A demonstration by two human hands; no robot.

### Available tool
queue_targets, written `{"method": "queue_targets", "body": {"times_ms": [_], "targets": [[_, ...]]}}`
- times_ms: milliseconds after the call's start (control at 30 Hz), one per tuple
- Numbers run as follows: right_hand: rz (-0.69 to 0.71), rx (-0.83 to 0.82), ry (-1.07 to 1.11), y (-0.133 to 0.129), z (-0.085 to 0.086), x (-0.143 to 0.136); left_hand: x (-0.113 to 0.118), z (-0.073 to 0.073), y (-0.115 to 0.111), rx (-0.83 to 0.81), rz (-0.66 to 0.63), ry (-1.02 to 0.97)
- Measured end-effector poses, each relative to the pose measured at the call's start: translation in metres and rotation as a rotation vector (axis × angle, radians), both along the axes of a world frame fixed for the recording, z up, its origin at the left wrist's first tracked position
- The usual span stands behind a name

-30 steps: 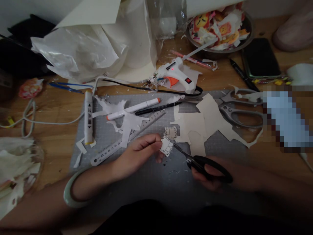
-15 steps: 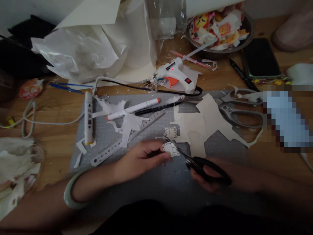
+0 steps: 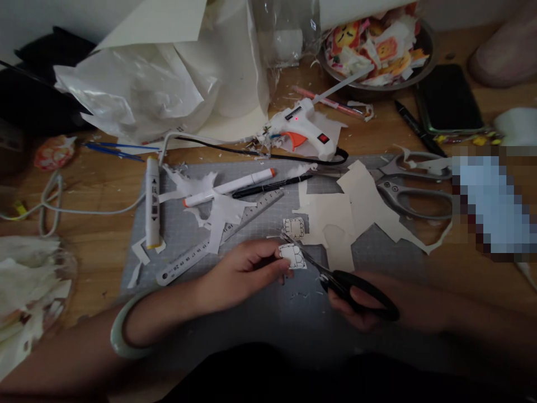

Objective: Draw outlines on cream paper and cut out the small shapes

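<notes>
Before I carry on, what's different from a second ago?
The left hand has turned the small drawn paper piece and shifted it slightly right. Nothing was taken hold of or let go; the right hand keeps the black-handled scissors. The ruler and glue gun stayed put.

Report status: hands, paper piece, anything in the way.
Left hand pinching drawn-on paper piece. Right hand gripping black scissors, blades at paper's edge. Second drawn piece on mat, just beyond.
</notes>
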State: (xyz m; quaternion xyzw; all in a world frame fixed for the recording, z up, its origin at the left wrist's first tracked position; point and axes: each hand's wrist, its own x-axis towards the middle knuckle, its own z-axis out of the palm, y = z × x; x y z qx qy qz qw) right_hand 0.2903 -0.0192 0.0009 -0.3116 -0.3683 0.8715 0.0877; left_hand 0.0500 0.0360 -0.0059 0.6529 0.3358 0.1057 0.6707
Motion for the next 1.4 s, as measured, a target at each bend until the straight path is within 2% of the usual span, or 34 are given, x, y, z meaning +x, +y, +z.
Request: {"method": "queue_targets", "body": {"times_ms": [200,467,667,1100,1400], "targets": [[-0.001,0.008,-0.015,0.0007,0.0008,0.0002,0.0000,0.0021,0.0007,-0.022,0.026,-0.003],[0.006,-0.009,-0.050,0.0009,0.0042,0.0001,0.0006,0.0047,0.0033,-0.131,0.123,0.028],[0.013,-0.019,-0.052,0.0025,0.0054,-0.0012,0.0004,0.0025,0.0029,-0.186,0.205,-0.032],[-0.009,0.018,-0.018,0.0001,0.0020,-0.0001,0.0005,0.0036,0.0033,-0.161,0.173,-0.007],[-0.032,0.001,-0.016,-0.0018,0.0009,0.0008,-0.0001,0.0014,0.0029,-0.189,0.194,-0.041]]}}
